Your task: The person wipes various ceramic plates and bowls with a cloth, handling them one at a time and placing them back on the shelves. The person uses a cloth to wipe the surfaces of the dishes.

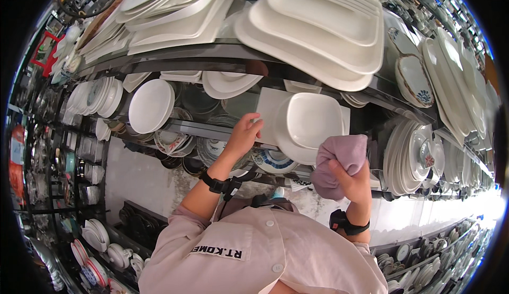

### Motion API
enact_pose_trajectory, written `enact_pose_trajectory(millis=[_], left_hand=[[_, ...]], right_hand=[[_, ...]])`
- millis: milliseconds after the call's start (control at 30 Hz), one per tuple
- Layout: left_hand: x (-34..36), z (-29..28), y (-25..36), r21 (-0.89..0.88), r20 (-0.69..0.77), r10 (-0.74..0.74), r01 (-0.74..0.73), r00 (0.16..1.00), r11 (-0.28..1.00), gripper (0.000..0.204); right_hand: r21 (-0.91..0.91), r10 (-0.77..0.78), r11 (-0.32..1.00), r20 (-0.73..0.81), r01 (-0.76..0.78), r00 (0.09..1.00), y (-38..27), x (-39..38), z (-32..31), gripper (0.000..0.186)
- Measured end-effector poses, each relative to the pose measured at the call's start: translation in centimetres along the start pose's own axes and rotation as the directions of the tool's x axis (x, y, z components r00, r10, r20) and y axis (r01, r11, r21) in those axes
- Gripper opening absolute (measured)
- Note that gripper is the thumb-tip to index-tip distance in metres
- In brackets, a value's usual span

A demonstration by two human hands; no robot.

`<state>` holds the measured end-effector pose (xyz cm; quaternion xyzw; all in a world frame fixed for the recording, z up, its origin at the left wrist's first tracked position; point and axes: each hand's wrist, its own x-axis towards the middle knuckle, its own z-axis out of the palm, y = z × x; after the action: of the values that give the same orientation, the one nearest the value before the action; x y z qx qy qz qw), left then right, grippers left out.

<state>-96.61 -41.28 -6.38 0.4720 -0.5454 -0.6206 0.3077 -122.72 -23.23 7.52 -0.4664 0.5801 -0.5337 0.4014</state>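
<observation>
My right hand [354, 181] is closed around a bunched mauve cloth [339, 161], at the lower right of a stack of white dishes. On top of that stack is a white square dish with rounded corners [314, 118]. A larger flat white square plate [269, 111] shows behind its left side. My left hand [246, 134] hovers by that plate's left edge, fingers loosely bent and apart, with nothing in them. Whether its fingertips touch the plate I cannot tell. Below the stack, a plate with a blue patterned rim [274, 160] shows on a lower level.
Above, a dark shelf edge [233, 54] carries large white platters [323, 39] that jut forward. White round plates [151, 106] stand at the left, and stacked plates [405, 156] at the right. More racks of dishware [95, 235] line both sides.
</observation>
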Motion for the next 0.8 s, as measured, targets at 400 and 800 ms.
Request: enact_pose_trajectory(millis=[400, 800], left_hand=[[-2.9, -27.2, -2.3, 0.062, -0.261, 0.277, -0.27, 0.925, 0.961, 0.019], [-3.1, -48.4, -7.4, 0.643, -0.629, 0.44, 0.11, 0.641, 0.758, 0.042]], right_hand=[[-0.076, 0.082, 0.995, 0.174, -0.07, 0.981, 0.8, 6.8, 28.9, 0.035], [-0.052, 0.208, 0.978, 0.116, -0.204, 0.971, 10.8, 14.6, 50.3, 0.044]])
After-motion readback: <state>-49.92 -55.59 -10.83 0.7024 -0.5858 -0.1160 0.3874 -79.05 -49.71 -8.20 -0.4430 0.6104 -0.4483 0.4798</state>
